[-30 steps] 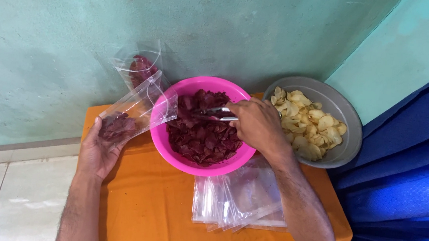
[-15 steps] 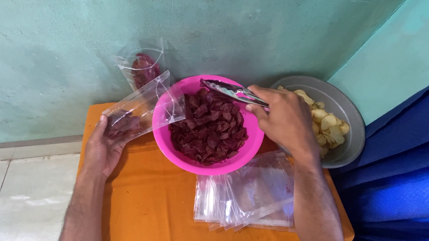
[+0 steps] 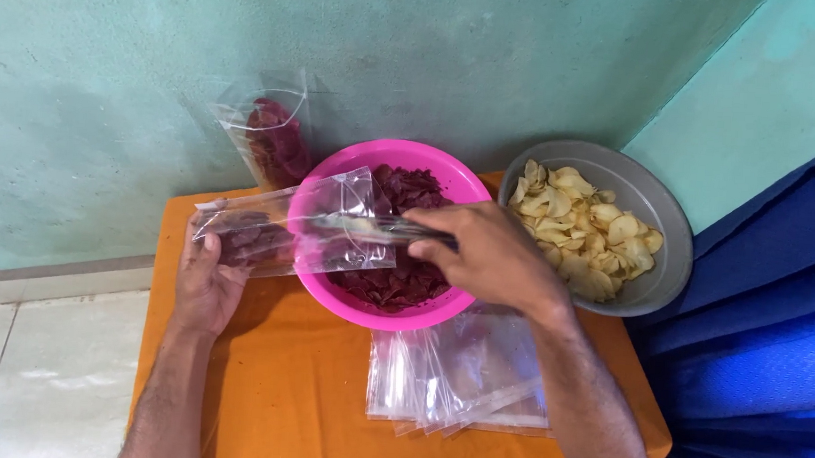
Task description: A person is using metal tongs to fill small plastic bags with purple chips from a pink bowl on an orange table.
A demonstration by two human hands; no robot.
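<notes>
My left hand [image 3: 204, 281] holds a clear plastic bag [image 3: 285, 231] on its side, its mouth over the rim of a pink bowl [image 3: 346, 301]. The bag holds some dark red chips. My right hand [image 3: 491, 258] grips metal tongs [image 3: 370, 225] whose tips reach into the bag's mouth. The pink bowl is filled with dark red chips [image 3: 395, 280]. Both hands are over an orange table [image 3: 284, 391].
A grey bowl [image 3: 661, 245] of pale yellow chips [image 3: 582, 235] sits to the right. A filled clear bag of red chips [image 3: 276, 141] leans on the green wall behind. A stack of empty clear bags [image 3: 455, 373] lies in front. Blue cloth [image 3: 767, 355] hangs at right.
My right hand lifted the tongs out of the pink bowl and swung them left into the bag's mouth. My left hand tipped the bag toward the bowl.
</notes>
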